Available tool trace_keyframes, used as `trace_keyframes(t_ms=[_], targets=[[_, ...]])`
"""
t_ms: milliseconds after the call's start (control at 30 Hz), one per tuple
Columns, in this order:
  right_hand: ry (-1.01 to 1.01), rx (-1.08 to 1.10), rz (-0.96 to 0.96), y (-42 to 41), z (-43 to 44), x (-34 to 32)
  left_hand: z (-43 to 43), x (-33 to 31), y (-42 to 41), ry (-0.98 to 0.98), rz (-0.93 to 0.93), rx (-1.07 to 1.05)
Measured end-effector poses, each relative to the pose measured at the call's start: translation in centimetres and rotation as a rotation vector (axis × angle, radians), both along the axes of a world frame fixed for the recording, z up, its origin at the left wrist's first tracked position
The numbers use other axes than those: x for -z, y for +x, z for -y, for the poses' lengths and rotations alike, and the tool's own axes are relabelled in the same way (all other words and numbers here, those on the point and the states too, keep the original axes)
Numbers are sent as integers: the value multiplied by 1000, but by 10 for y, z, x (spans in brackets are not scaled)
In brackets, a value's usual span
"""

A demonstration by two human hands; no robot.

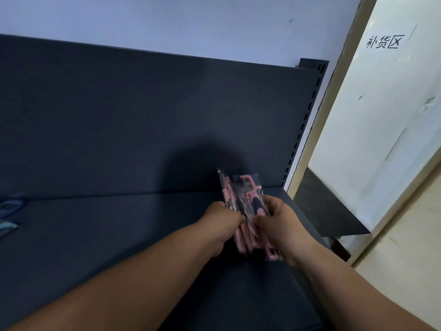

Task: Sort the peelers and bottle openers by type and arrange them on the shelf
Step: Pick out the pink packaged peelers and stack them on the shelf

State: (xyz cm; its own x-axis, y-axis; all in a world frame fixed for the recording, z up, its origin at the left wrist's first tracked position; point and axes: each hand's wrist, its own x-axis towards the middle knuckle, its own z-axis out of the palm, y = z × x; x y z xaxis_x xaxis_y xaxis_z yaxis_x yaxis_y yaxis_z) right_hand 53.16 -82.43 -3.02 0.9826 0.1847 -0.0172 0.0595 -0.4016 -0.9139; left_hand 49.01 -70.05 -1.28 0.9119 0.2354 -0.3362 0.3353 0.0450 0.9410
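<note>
Far left: two blue wrapped tools (10, 206) lie flat on the shelf, cut off by the frame edge. They are too blurred to tell peeler from opener.
Shelf deck (95, 247): dark and flat, it bears the blue tools and runs under both forearms.
Back panel (143, 115): dark, upright behind the deck.
Left hand (224, 223): its fingers are curled and clamped on the left side of the pink bundle, about its middle.
Pink bundle (248, 211): several pink-handled tools in clear wrappers are held between both hands over the deck's right part, heads toward the back panel. The type is unclear, and I cannot tell whether the lower end touches the deck.
Right hand (279, 223): its fingers are curled round the bundle's right side, thumb on the front.
Slotted upright (307, 120): stands at the shelf's right end.
White panel (381, 103): right of the shelf, with handwritten characters near its top.
</note>
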Motion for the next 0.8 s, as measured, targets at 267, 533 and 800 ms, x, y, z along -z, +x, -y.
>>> trace_keyframes(t_ms=[267,533,800], targets=[[-318,-131,175,5,9,-8,4,3,3,747,-85,93],[-584,-682,72,-11,64,-31,-17,6,-29,1092,-41,543],[-659,-580,246,7,64,-13,-18,20,-20,1165,93,558]])
